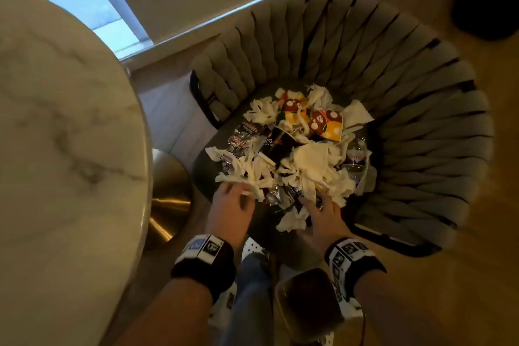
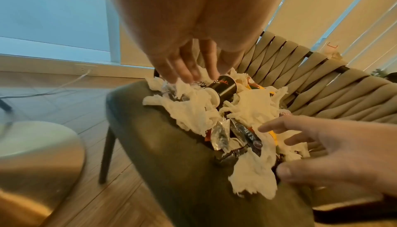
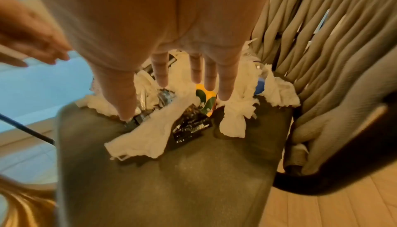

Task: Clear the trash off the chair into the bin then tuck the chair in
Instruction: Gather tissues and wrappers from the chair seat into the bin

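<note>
A dark-seated chair (image 1: 202, 174) with a woven strap back holds a heap of trash: crumpled white tissues (image 1: 309, 163), a black paper cup (image 1: 276, 146) on its side, red and yellow spotted wrappers (image 1: 325, 123) and shiny candy wrappers (image 1: 243, 137). My left hand (image 1: 234, 194) hovers with spread fingers at the near left edge of the heap, its fingertips (image 2: 189, 76) on or just over a tissue beside the cup (image 2: 223, 88). My right hand (image 1: 317, 205) is spread over the near right edge, fingers (image 3: 223, 86) straight above the tissues (image 3: 148, 137). Neither hand holds anything. The brown bin (image 1: 280, 303) stands on the floor under my right forearm.
A round marble table (image 1: 61, 149) with a gold base (image 1: 168, 194) is close on the left of the chair. A clear plastic bottle (image 1: 356, 157) lies at the heap's right side. A window and wall lie behind the chair, wooden floor to the right.
</note>
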A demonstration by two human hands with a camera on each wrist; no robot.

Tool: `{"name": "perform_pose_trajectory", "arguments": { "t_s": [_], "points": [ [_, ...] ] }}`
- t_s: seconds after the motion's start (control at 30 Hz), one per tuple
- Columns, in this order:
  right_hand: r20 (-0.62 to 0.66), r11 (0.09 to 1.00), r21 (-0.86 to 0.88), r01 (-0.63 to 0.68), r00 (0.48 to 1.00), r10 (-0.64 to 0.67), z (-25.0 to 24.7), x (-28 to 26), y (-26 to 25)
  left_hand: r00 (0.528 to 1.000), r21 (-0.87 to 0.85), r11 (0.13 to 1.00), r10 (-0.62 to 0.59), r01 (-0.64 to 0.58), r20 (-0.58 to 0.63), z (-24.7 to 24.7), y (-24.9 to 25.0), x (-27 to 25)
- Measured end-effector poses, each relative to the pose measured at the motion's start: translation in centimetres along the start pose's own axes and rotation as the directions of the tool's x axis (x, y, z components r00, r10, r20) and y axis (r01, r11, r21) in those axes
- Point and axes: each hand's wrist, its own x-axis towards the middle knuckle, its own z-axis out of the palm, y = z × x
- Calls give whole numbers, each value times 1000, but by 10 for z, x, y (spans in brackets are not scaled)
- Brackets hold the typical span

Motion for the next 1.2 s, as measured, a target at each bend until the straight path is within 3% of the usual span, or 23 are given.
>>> {"name": "perform_pose_trajectory", "arguments": {
  "t_s": [0.07, 0.17, 0.23, 0.37, 0.47, 0.67, 0.83, 0.9, 1.0, 1.13, 1.2],
  "points": [
    [-55, 999, -40, -37, 998, 35, 9, 21, -3, 995, 34, 996, -74, 76, -67, 12, -3, 31],
    [-127, 989, -141, -37, 992, 19, 25, 43, -7, 958, 69, 956, -287, 286, 6, 32, -2, 69],
    [-138, 990, -142, -17, 990, -3, 36, 53, -5, 943, 145, 938, -327, 316, 60, 50, -7, 83],
    [-173, 1000, -25, 15, 985, -19, 34, 62, 3, 980, 341, 921, -200, 188, -1, 65, -13, 94],
    [-168, 997, 74, 31, 986, -18, 19, 63, 8, 997, 365, 928, -77, 70, 5, 62, -19, 98],
    [-255, 972, 227, 61, 967, -1, -5, 49, 12, 999, 242, 970, 14, -4, -41, 42, -19, 102],
    [-435, 963, 236, 132, 900, -17, -17, 40, 10, 990, 83, 996, 44, -32, -137, 30, -18, 94],
    [-474, 961, 229, 153, 880, -28, -21, 37, 9, 986, 105, 993, 69, -53, -154, 29, -19, 92],
    [-445, 957, 263, 123, 895, 7, -29, 34, 10, 983, 67, 996, 75, -65, -166, 27, -19, 86],
    [-386, 886, 460, 55, 911, 144, -39, 29, 6, 975, -23, 997, 68, -75, -213, 27, -20, 71],
    [-405, 891, 450, 61, 903, 143, -39, 31, 5, 975, -64, 995, 65, -81, -212, 31, -21, 67]
  ]
}}
